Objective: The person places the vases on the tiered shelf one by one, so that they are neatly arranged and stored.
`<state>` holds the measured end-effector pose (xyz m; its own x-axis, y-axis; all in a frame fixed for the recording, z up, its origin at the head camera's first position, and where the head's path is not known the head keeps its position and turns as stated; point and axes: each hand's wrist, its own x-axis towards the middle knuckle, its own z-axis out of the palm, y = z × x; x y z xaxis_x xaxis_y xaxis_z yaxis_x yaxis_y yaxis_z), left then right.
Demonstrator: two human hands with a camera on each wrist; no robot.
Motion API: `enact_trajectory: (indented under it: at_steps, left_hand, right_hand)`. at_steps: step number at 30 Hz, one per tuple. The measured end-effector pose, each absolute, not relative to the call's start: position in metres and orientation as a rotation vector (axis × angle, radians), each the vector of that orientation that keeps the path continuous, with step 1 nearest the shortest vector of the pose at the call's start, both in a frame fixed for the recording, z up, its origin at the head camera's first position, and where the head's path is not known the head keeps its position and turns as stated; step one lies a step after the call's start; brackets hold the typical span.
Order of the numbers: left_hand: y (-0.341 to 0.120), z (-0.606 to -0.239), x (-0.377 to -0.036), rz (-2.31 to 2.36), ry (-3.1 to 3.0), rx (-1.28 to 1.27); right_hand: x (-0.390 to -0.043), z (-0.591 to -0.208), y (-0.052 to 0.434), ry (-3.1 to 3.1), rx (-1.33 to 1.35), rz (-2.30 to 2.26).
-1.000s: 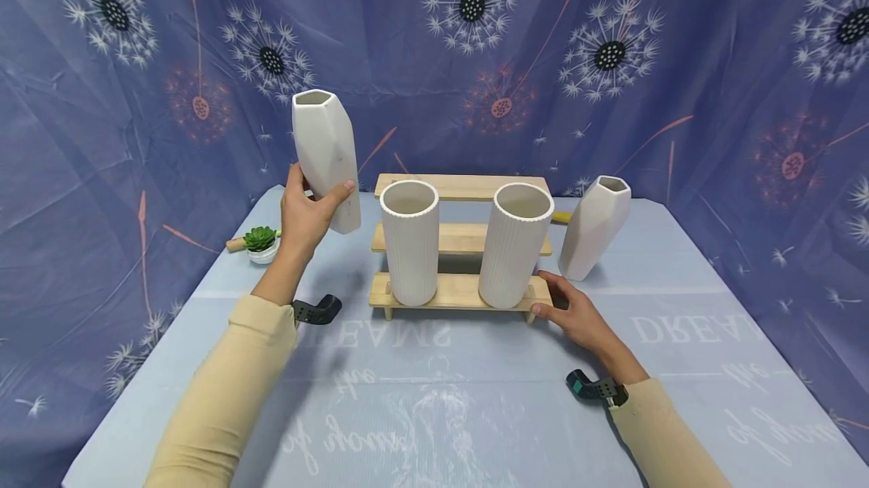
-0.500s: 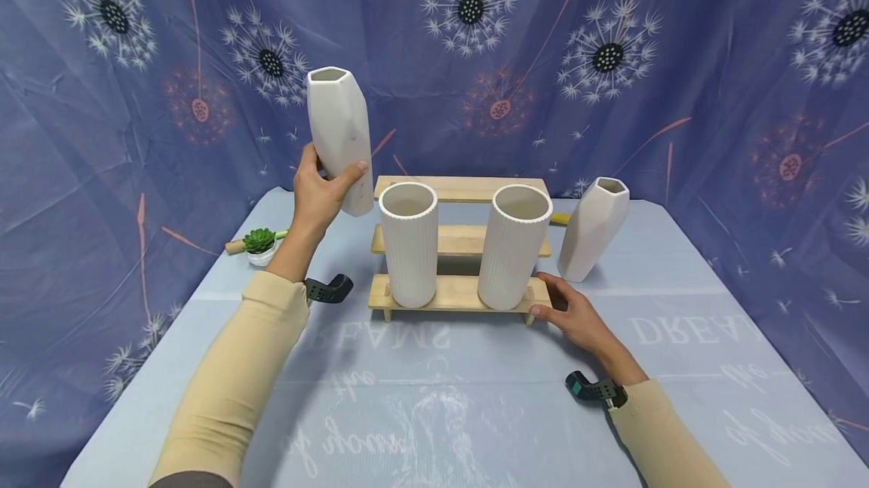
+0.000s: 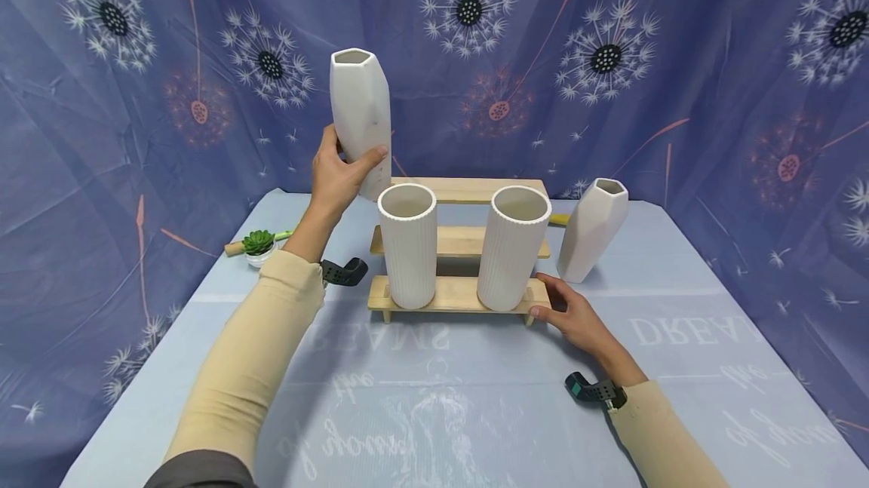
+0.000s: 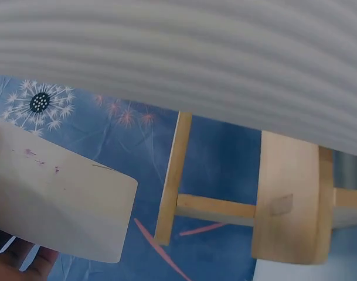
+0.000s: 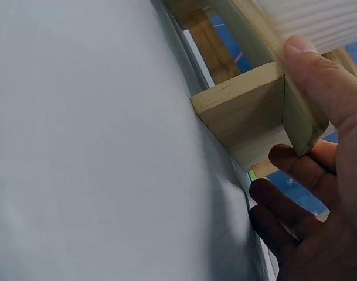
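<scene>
Four white vases show. One faceted vase [image 3: 362, 115], mouth up and empty as far as visible, is gripped in the left hand [image 3: 341, 175], raised over the stepped wooden rack's [image 3: 468, 188] far-left corner. Two ribbed cylinder vases [image 3: 407, 244] [image 3: 512, 247], both empty, stand on the near step. Fingers of the right hand [image 3: 569, 314] clasp the rack's near-right end. Another faceted vase [image 3: 589, 229] stands right.

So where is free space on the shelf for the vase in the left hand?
The top step and middle step look bare. The bottom step is crowded: two ribbed vases stand there, and the right hand holds its end. The left hand grips the vase above the top step's left end.
</scene>
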<state>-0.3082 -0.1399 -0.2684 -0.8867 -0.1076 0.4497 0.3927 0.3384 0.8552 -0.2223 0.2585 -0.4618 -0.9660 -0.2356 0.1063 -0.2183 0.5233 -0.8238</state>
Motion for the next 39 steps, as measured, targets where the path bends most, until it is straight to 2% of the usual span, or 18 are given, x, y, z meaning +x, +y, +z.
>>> enact_trajectory:
  at_steps: [12, 18, 27, 39]
  left_hand:
    - [-0.126, -0.264, -0.32, -1.555, -2.217, -0.292]
    - [-0.121, -0.262, -0.324, -1.51, -2.258, -0.28]
    - [-0.114, -0.263, -0.332, -1.465, -2.361, -0.254]
    - [-0.109, -0.264, -0.338, -1.507, -2.39, -0.272]
  right_hand:
    - [-0.223, -0.464, 0.259, 2.727, -0.397, -1.457]
    - [-0.217, -0.453, 0.254, 2.707, -0.384, -1.467]
    - [-0.224, -0.465, 0.259, 2.72, -0.38, -1.466]
    - [-0.218, -0.453, 0.253, 2.693, -0.355, -1.468]
